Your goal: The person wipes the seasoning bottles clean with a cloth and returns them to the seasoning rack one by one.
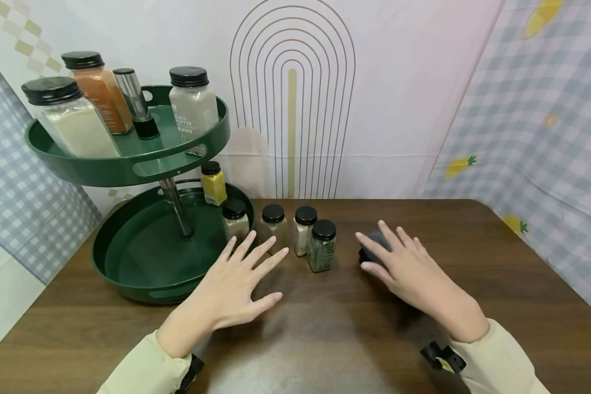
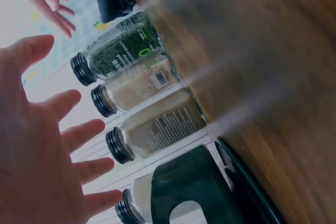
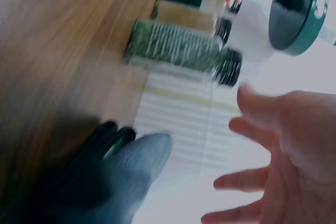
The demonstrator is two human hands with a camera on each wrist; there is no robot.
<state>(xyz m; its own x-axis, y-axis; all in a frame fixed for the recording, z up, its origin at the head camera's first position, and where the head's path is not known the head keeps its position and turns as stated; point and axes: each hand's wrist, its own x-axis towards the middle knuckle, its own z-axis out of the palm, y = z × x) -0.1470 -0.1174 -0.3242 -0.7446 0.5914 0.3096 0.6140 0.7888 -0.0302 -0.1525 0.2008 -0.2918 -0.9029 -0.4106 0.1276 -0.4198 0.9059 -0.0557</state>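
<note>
My left hand (image 1: 231, 287) hovers with fingers spread near the rim of the lower green tray (image 1: 143, 257), holding nothing. Beyond its fingertips stand a brownish spice jar (image 1: 273, 230), a pale one (image 1: 302, 241) and a green herb jar (image 1: 322, 254), all black-capped. My right hand (image 1: 406, 265), fingers spread too, is above a dark blue-grey, soft-looking object (image 1: 378, 239). The right wrist view shows this bundle (image 3: 139, 163) blurred, with black loops beside it and the palm apart from it; its kind is unclear.
A two-tier green stand has an upper tray (image 1: 98, 169) with large jars and a silver-black cylinder (image 1: 135, 104). On the lower tray are a yellow jar (image 1: 214, 189) and a pale jar (image 1: 236, 225). The wooden table (image 1: 305, 350) meets hanging cloth at the back.
</note>
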